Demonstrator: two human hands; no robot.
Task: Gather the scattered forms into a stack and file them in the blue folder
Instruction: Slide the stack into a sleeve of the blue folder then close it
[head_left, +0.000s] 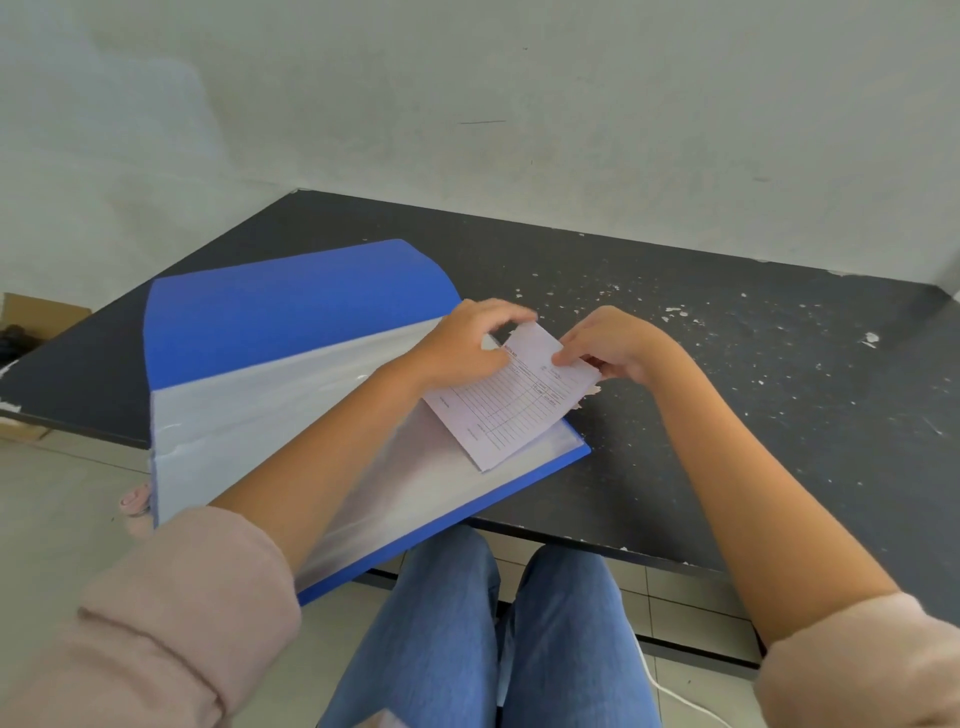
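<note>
The blue folder (291, 306) lies open on the black table, its clear plastic sleeves (270, 415) showing and its near part overhanging the table's front edge. A small stack of white printed forms (514, 405) rests tilted on the folder's right edge. My left hand (467, 343) grips the forms' upper left side, next to the sleeve's opening. My right hand (613, 343) pinches their top right corner. Whether the forms' lower end sits inside a sleeve or on top of it, I cannot tell.
The black table (727, 389) is speckled with white paint flecks and stands against a pale wall. A cardboard box (36, 312) sits on the floor at the far left. My knees in blue jeans (493, 634) are under the table's front edge.
</note>
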